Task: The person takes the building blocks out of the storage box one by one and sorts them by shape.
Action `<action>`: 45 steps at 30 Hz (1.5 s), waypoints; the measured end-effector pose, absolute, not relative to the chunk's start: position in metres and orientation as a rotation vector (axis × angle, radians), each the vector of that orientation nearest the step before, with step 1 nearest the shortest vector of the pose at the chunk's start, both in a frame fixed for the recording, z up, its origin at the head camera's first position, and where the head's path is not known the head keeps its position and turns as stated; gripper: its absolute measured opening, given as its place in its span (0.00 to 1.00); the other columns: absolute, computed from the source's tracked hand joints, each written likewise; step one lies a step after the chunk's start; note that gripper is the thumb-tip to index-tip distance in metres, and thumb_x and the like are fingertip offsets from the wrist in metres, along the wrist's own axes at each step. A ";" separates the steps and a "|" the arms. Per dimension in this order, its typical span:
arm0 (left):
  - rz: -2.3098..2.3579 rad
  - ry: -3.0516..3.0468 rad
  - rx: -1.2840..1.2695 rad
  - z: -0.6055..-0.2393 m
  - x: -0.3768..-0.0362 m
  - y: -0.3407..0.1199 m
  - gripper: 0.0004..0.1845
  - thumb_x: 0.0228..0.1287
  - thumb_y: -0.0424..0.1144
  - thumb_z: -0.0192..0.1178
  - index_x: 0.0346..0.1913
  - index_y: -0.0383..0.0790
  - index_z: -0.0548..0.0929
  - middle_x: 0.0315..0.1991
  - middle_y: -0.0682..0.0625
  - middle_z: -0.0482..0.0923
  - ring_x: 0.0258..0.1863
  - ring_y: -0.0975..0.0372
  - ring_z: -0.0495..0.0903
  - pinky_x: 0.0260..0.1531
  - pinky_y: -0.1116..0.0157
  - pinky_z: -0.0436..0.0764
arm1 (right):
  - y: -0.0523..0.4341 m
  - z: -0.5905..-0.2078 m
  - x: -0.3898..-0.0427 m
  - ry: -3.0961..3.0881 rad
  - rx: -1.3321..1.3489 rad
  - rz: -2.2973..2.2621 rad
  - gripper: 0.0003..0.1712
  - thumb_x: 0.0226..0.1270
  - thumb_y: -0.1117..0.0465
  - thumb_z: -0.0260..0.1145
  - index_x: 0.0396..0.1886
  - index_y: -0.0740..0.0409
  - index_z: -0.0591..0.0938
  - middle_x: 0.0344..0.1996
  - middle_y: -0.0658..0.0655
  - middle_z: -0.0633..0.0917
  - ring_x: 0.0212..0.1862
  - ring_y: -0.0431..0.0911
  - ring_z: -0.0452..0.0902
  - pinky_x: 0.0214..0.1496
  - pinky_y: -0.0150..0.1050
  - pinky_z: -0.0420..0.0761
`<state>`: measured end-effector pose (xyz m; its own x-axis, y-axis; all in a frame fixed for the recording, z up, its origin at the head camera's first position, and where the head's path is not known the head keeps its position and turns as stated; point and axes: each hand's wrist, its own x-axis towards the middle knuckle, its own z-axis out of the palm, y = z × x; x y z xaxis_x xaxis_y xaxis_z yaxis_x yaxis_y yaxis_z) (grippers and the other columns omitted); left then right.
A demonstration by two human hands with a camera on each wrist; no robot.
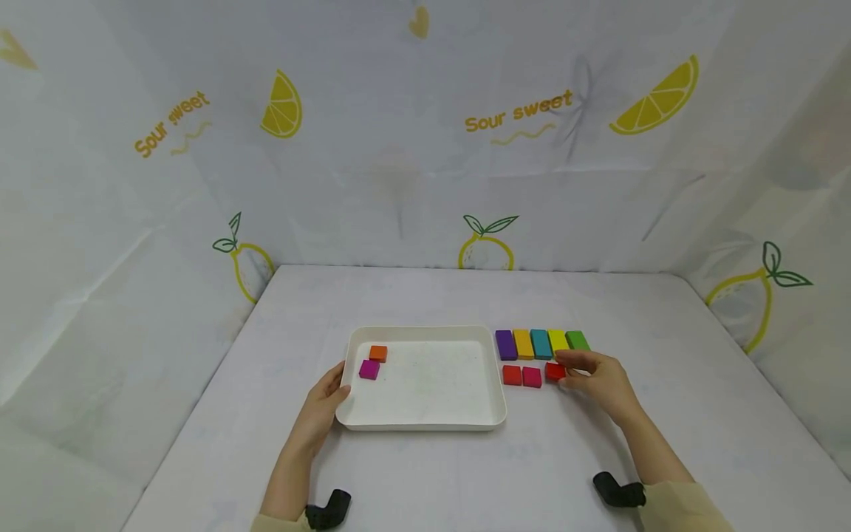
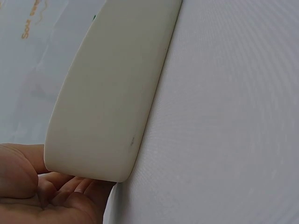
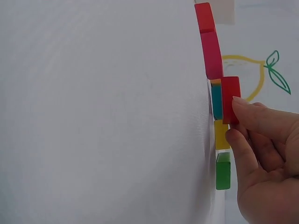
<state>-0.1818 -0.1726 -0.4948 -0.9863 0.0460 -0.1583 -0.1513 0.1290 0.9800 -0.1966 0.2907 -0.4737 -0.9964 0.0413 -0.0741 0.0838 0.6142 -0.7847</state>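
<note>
Two bare forearms reach in from the near edge over a white table (image 1: 665,355). Lemon-printed white cloth (image 1: 425,148) hangs on the far, left and right sides.

At centre sits a white tray (image 1: 425,423). Its left wall rests against the left hand (image 1: 326,403), thumb on the rim; the left wrist view shows the fingers (image 2: 70,191) loosely curled under the tray's near-left corner, touching its outer wall.

Right of the tray, the right hand (image 1: 601,377) lies low on the table, thumb and forefinger pinching a red block (image 1: 554,372); the right wrist view shows the block (image 3: 230,99) lifted on edge between the fingertips (image 3: 245,105).

Just left of it lie a magenta block (image 1: 532,377) and another red one (image 1: 511,375), touching each other. Beyond them a row of five longer blocks stands side by side: purple (image 1: 505,344), orange (image 1: 523,343), teal (image 1: 541,343), yellow (image 1: 557,340), green (image 1: 577,340).

Inside the tray's far-left corner lie a small orange block (image 1: 378,353) and a magenta-purple block (image 1: 368,369), corner to corner.
</note>
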 end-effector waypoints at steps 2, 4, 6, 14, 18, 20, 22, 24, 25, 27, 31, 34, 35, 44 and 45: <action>1.978 2.242 -0.104 -0.495 -0.182 -0.173 0.31 0.75 0.30 0.45 0.77 0.31 0.52 0.78 0.31 0.51 0.79 0.42 0.51 0.75 0.46 0.58 | 0.291 -0.475 -0.197 2.765 0.104 -1.367 0.29 0.62 0.61 0.71 0.64 0.57 0.78 0.62 0.64 0.81 0.66 0.61 0.72 0.49 0.22 0.82; 1.979 2.232 -0.114 -0.495 -0.182 -0.173 0.31 0.75 0.30 0.45 0.77 0.31 0.52 0.78 0.32 0.51 0.79 0.43 0.51 0.76 0.47 0.58 | 0.291 -0.476 -0.198 2.752 0.099 -1.373 0.29 0.61 0.60 0.72 0.63 0.57 0.78 0.62 0.63 0.81 0.66 0.60 0.72 0.48 0.19 0.81; 1.981 2.226 -0.111 -0.496 -0.182 -0.172 0.31 0.75 0.30 0.45 0.77 0.31 0.51 0.78 0.32 0.50 0.79 0.43 0.50 0.76 0.47 0.57 | 0.290 -0.477 -0.198 2.737 0.115 -1.382 0.29 0.61 0.60 0.72 0.63 0.57 0.79 0.61 0.63 0.82 0.66 0.59 0.72 0.47 0.18 0.79; 1.966 2.239 -0.125 -0.496 -0.181 -0.172 0.31 0.75 0.30 0.45 0.77 0.31 0.52 0.78 0.32 0.51 0.79 0.43 0.51 0.76 0.47 0.58 | 0.288 -0.481 -0.195 2.703 0.109 -1.426 0.29 0.61 0.63 0.72 0.63 0.61 0.78 0.61 0.65 0.82 0.64 0.58 0.76 0.49 0.21 0.82; 1.968 2.242 -0.119 -0.495 -0.181 -0.172 0.31 0.75 0.30 0.45 0.77 0.31 0.52 0.78 0.32 0.51 0.79 0.43 0.51 0.76 0.47 0.58 | 0.287 -0.482 -0.195 2.708 0.106 -1.430 0.29 0.61 0.63 0.72 0.63 0.61 0.78 0.61 0.65 0.82 0.64 0.58 0.76 0.50 0.22 0.83; 1.966 2.244 -0.117 -0.495 -0.181 -0.172 0.31 0.75 0.30 0.45 0.77 0.31 0.51 0.78 0.32 0.51 0.79 0.43 0.51 0.76 0.47 0.58 | 0.287 -0.482 -0.195 2.710 0.105 -1.430 0.29 0.60 0.64 0.72 0.63 0.62 0.78 0.61 0.65 0.81 0.64 0.59 0.76 0.50 0.23 0.83; 1.964 2.245 -0.117 -0.496 -0.181 -0.172 0.31 0.75 0.30 0.45 0.77 0.31 0.52 0.78 0.32 0.51 0.79 0.43 0.51 0.76 0.47 0.58 | 0.287 -0.482 -0.195 2.713 0.103 -1.428 0.29 0.60 0.64 0.72 0.63 0.62 0.78 0.61 0.66 0.82 0.63 0.59 0.76 0.51 0.24 0.84; 1.964 2.244 -0.118 -0.496 -0.182 -0.172 0.31 0.75 0.30 0.45 0.77 0.31 0.52 0.78 0.32 0.50 0.79 0.43 0.51 0.76 0.47 0.58 | 0.287 -0.482 -0.195 2.716 0.105 -1.425 0.29 0.60 0.64 0.72 0.63 0.62 0.78 0.61 0.65 0.82 0.63 0.59 0.77 0.51 0.25 0.84; 1.962 2.245 -0.119 -0.496 -0.182 -0.172 0.31 0.75 0.30 0.45 0.77 0.31 0.52 0.78 0.32 0.50 0.79 0.43 0.51 0.76 0.47 0.58 | 0.287 -0.482 -0.196 2.719 0.105 -1.423 0.29 0.60 0.64 0.72 0.63 0.61 0.78 0.61 0.65 0.82 0.63 0.59 0.77 0.51 0.25 0.84; 1.960 2.247 -0.121 -0.496 -0.181 -0.172 0.31 0.75 0.30 0.45 0.77 0.31 0.52 0.78 0.32 0.50 0.79 0.43 0.50 0.76 0.47 0.58 | 0.287 -0.483 -0.196 2.723 0.104 -1.420 0.29 0.60 0.64 0.72 0.62 0.61 0.78 0.61 0.65 0.82 0.63 0.58 0.77 0.51 0.24 0.84; 1.958 2.250 -0.122 -0.496 -0.181 -0.172 0.31 0.75 0.30 0.45 0.77 0.31 0.52 0.78 0.32 0.50 0.79 0.42 0.50 0.76 0.46 0.57 | 0.288 -0.483 -0.196 2.724 0.098 -1.425 0.29 0.59 0.64 0.72 0.62 0.62 0.79 0.60 0.65 0.82 0.62 0.58 0.77 0.50 0.23 0.83; 1.957 2.250 -0.123 -0.496 -0.181 -0.172 0.31 0.75 0.30 0.45 0.77 0.31 0.52 0.78 0.32 0.51 0.79 0.43 0.51 0.76 0.47 0.57 | 0.288 -0.483 -0.196 2.722 0.089 -1.429 0.29 0.59 0.65 0.72 0.62 0.62 0.78 0.60 0.65 0.82 0.62 0.57 0.78 0.50 0.23 0.83; 1.957 2.253 -0.117 -0.495 -0.181 -0.172 0.31 0.75 0.30 0.45 0.77 0.31 0.52 0.78 0.32 0.51 0.79 0.42 0.51 0.76 0.46 0.57 | 0.288 -0.483 -0.196 2.721 0.089 -1.432 0.29 0.59 0.65 0.72 0.62 0.62 0.78 0.60 0.65 0.82 0.62 0.57 0.78 0.50 0.23 0.83; 1.972 2.245 -0.090 -0.492 -0.179 -0.173 0.31 0.75 0.30 0.45 0.77 0.30 0.51 0.78 0.30 0.49 0.79 0.42 0.50 0.76 0.46 0.57 | 0.289 -0.479 -0.195 2.723 0.130 -1.444 0.31 0.62 0.60 0.71 0.65 0.58 0.76 0.62 0.65 0.80 0.66 0.60 0.73 0.47 0.19 0.81; 1.974 2.244 -0.089 -0.492 -0.179 -0.173 0.31 0.75 0.30 0.45 0.77 0.30 0.51 0.78 0.30 0.50 0.79 0.42 0.50 0.76 0.46 0.57 | 0.288 -0.477 -0.195 2.724 0.139 -1.443 0.31 0.62 0.59 0.71 0.66 0.57 0.76 0.63 0.65 0.80 0.66 0.60 0.72 0.48 0.20 0.81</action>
